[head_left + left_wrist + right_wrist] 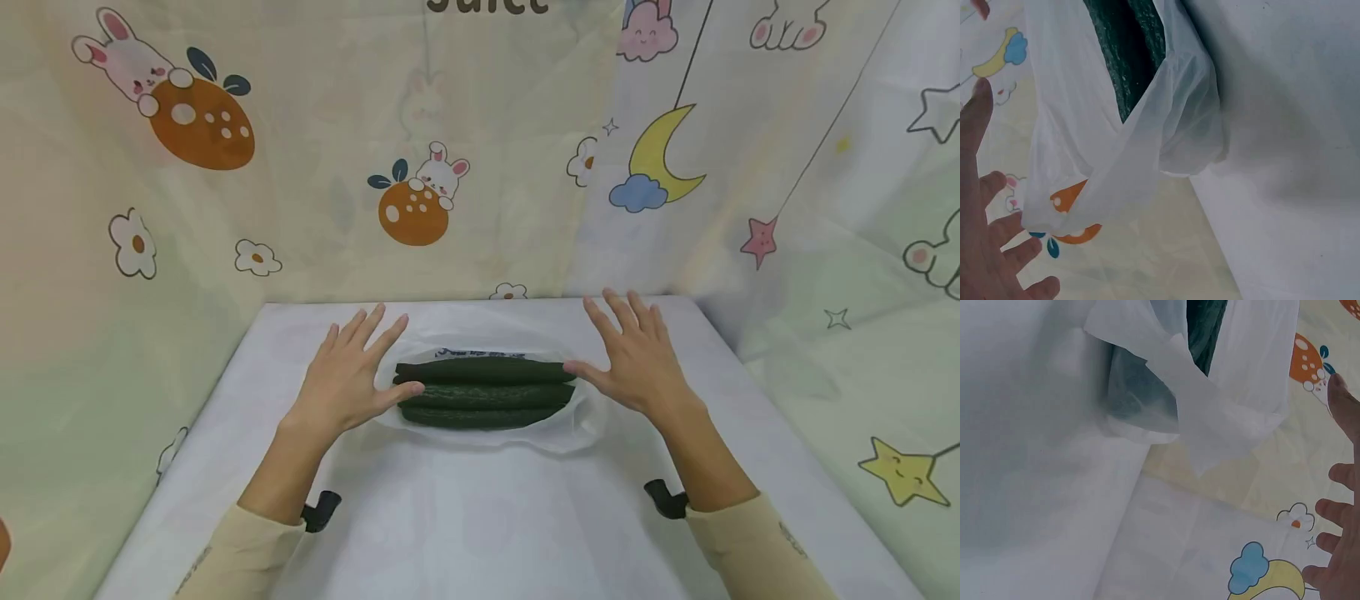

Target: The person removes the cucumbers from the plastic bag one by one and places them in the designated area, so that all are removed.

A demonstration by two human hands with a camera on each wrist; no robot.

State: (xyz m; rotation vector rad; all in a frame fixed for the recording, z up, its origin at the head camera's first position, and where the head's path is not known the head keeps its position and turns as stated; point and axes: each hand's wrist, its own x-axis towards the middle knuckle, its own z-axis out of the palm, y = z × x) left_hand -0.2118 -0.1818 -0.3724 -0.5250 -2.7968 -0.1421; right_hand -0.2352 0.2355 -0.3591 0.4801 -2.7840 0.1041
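From afar, I saw the left hand (339, 377) and right hand (637, 364) spread wide near 3 cucumbers (486, 396) in a white bag (561, 437).

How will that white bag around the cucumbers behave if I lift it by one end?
The bag will probably flop, since its film looks thin, translucent and creased. The cucumbers may weigh it down and could slide out, as it gapes open over them.

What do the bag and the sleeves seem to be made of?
Bag: likely thin plastic with a cloudy, translucent finish; it is crinkled, and the dark cucumbers show dimly through. Sleeves: apparently matte cloth, from their dull, soft surface; fibre unclear.
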